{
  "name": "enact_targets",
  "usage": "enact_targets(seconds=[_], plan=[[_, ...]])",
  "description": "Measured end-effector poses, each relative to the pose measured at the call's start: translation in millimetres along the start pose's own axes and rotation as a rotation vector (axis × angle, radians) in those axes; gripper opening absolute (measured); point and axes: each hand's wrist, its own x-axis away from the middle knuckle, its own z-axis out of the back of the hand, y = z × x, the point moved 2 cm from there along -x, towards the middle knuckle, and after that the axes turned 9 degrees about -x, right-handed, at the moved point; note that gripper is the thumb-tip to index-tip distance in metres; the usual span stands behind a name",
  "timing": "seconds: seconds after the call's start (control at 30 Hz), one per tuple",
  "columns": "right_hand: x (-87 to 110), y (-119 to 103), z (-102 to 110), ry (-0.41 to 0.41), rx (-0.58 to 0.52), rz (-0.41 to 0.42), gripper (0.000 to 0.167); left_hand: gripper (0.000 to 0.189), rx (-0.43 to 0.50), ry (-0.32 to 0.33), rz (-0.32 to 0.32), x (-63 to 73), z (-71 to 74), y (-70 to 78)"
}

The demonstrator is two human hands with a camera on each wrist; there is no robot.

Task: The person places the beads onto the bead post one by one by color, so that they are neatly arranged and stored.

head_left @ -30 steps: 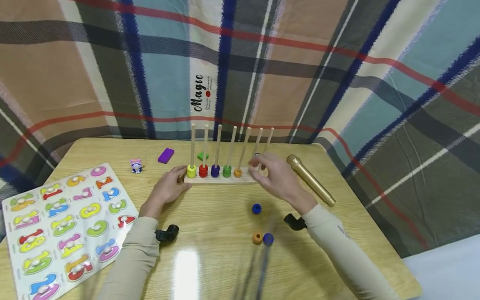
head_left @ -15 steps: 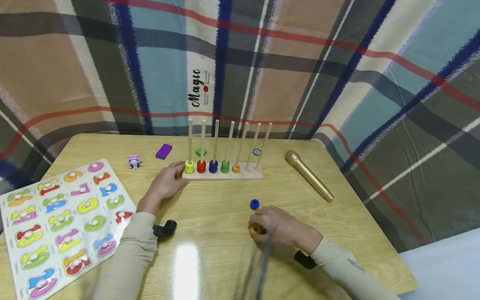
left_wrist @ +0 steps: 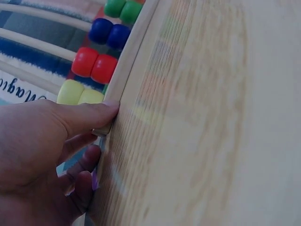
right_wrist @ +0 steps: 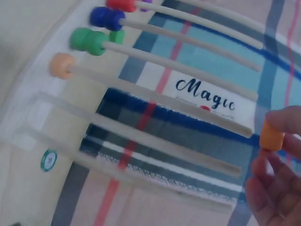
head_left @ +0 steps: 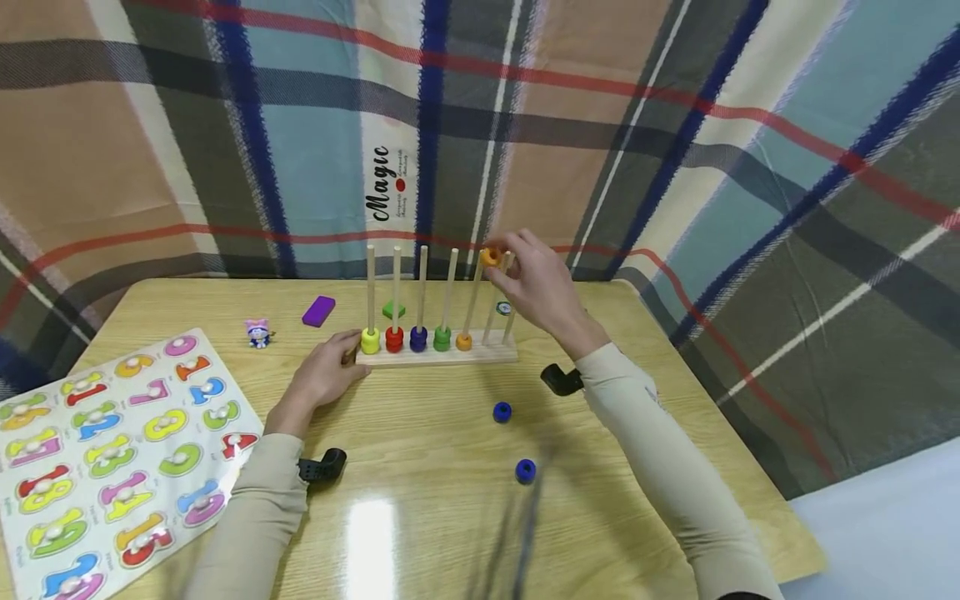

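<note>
A wooden peg rack (head_left: 442, 357) stands on the table, its upright pegs carrying pairs of yellow, red, dark blue and green beads, then one orange bead (head_left: 464, 342). The two rightmost pegs are bare. My left hand (head_left: 322, 372) grips the base's left end, thumb on the front edge in the left wrist view. Thumb and fingers of my right hand (head_left: 542, 283) pinch another orange bead (right_wrist: 271, 136) beside the top of the orange bead's peg, apart from its tip in the right wrist view. Two blue beads, one nearer the rack (head_left: 502, 412), lie on the table.
A number puzzle board (head_left: 127, 458) lies at left. Behind it are a small figurine (head_left: 258, 333) and a purple block (head_left: 318, 311). A green block (head_left: 393, 309) and a round dial-like piece (head_left: 503, 308) lie behind the rack. A plaid cloth (head_left: 315, 125) hangs at the back.
My right hand went from the bare pegs down to the loose beads, picked up the orange one and raised it to the peg tops. My left hand stays on the base.
</note>
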Motion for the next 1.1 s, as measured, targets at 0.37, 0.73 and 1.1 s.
enact_targets(seconds=[0.37, 0.73, 1.1], plan=[[-19.0, 1.8, -8.5, 0.028, 0.064, -0.096, 0.035, 0.069, -0.007, 0.002, -0.015, -0.6, 2.7, 3.5], [-21.7, 0.8, -15.1, -0.045, 0.138, -0.101, 0.041, 0.068, 0.001, -0.004, 0.001, 2.2, 1.5, -0.1], [34.7, 12.2, -16.3, 0.105, 0.071, 0.023, 0.026, 0.066, 0.002, 0.005, -0.015, 1.2, 1.2, 0.4]])
